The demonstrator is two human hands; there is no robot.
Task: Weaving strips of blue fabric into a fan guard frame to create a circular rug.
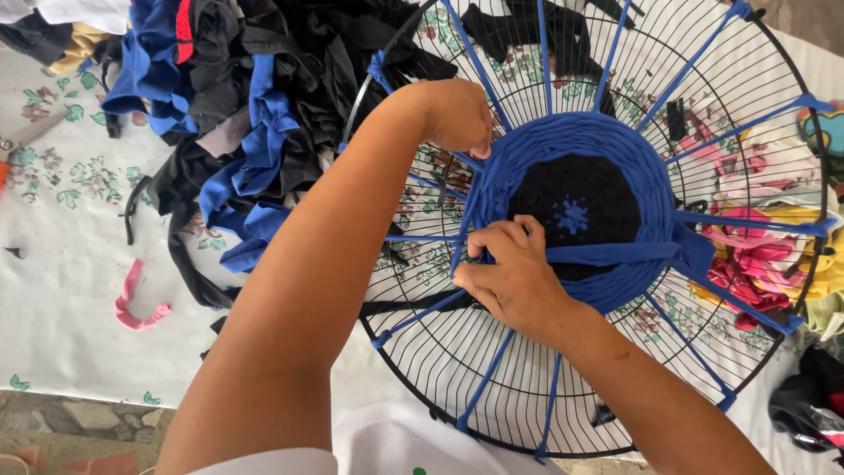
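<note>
Over the fan guard: both my hands work at the left edge of the woven disc, on a round black wire fan guard (492, 387) lying flat on the desk.
Left grip: my left hand (459, 117) is pinched closed on a blue fabric strip (463, 215) at the upper-left rim of the woven disc.
Right grip: my right hand (510, 277) is curled closed, fingertips pressing the same strip at the lower-left rim of the weave.
Woven disc: the woven disc (580, 207) sits at the centre of the fan guard, a black core with a small blue knot, ringed by blue bands.
Handling, strip: I judge it soft, stretchy, light and limp; it wants a fingertip pinch close to the weave, kept taut so it does not slacken.
Handling, guard: stiff thin wire, light but broad; best steadied at the rim or by the blue spokes (413, 318) tied outward from the disc.
Texture: the weave looks ribbed and springy, the wires smooth and hard.
Left of the guard: a heap of black and blue fabric scraps (237, 114); farther left, a pink strip (134, 303) on the floral cloth (61, 264), and scissors (22, 141) at the edge.
Right of the guard: pink and yellow scraps (756, 255) showing through the wires.
</note>
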